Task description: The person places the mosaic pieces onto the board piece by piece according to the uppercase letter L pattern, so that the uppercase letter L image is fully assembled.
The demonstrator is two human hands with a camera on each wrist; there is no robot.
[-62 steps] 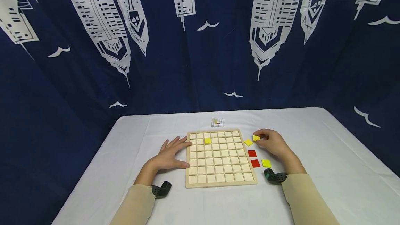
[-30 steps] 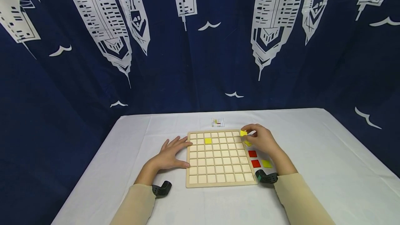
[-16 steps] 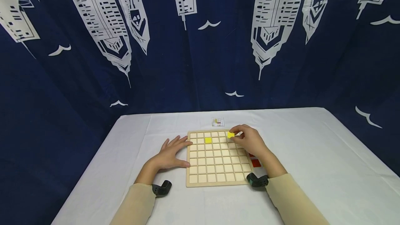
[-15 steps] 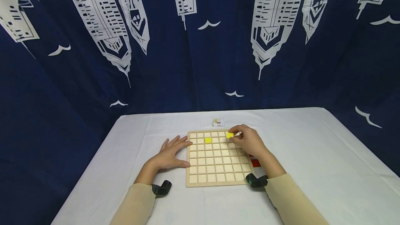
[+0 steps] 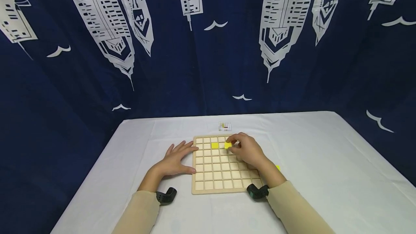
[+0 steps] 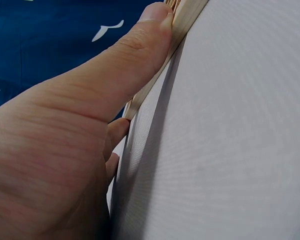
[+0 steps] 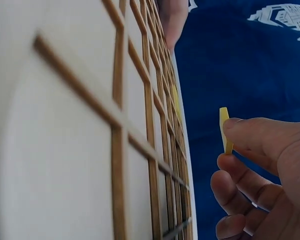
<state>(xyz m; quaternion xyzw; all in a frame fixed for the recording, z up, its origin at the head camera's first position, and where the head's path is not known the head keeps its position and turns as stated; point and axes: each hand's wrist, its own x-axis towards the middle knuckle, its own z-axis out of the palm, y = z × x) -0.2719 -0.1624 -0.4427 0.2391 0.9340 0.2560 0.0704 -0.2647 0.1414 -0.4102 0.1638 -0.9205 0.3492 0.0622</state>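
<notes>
**Yellow tile [image 5: 228, 145] hangs over the board [image 5: 218, 191], pinched in the right hand [image 5: 248, 151]**

And here's the grip: thumb and forefinger closed to just the tile's thickness, the other fingers curled beneath. The tile is square, and the right wrist view catches it edge-on, that thin edge running nearly in line with the board's face, tipped only slightly, with a clear gap between. From the head it's over the far part of the board, to the right of a second yellow tile [image 5: 215, 145] lying in its square. Over on the left, the left hand [image 5: 173, 163] spreads wide, grasping nothing, thumb and forefinger touching the board's left edge. The board lies flat, its sides running near to far on the white table [image 5: 97, 190]. Just beyond sits a small grid card [image 5: 225, 126]; a third yellow tile [image 5: 278, 167] peeks out past the right forearm.
</notes>
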